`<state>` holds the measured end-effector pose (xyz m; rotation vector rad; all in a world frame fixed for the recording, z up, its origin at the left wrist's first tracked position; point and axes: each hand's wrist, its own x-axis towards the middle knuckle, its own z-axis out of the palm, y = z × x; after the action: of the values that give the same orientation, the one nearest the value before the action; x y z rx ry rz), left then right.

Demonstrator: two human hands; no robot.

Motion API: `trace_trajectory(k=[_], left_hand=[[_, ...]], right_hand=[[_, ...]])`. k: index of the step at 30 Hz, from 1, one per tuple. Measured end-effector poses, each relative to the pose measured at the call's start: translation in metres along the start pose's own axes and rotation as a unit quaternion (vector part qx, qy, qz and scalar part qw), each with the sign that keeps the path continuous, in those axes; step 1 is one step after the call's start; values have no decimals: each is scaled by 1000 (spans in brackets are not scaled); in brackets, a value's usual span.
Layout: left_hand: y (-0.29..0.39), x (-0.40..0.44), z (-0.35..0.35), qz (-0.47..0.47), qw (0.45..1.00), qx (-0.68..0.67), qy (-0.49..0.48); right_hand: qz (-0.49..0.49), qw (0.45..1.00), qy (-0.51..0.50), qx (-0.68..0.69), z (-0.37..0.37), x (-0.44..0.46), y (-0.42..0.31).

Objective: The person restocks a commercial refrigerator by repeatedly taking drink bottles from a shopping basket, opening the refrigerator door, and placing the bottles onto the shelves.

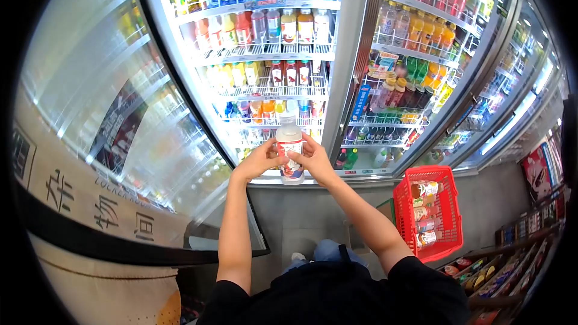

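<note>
A white bottle with a red and white label [291, 157] is held upright between both hands, in front of the open fridge's lower shelves [265, 121]. My left hand [262, 160] is closed around its left side, thumb on the label. From the right, my right hand [314, 161] grips the same bottle, its thumb also on the label. Behind and above the hands, the lit shelves carry rows of blue, red, yellow and pale bottles.
The open glass door [120, 102] stands at the left. A red basket [459, 216] with several bottles is at the lower right. Closed fridge doors [415, 60] run along the right, and a rack of packaged goods [512, 265] fills the bottom right.
</note>
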<state>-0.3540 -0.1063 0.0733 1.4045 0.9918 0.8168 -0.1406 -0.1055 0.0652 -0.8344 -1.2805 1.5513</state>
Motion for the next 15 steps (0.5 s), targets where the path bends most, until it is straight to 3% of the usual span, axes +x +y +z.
trace_trajectory(k=[4,15], left_hand=[[-5,27,-24,9,998,63,1],[28,100,-67,95,994,15,45]], right_hand=[[-31,999,-13,12,2,23,-7],[-86,995,-15,-45,-27,116,-26]])
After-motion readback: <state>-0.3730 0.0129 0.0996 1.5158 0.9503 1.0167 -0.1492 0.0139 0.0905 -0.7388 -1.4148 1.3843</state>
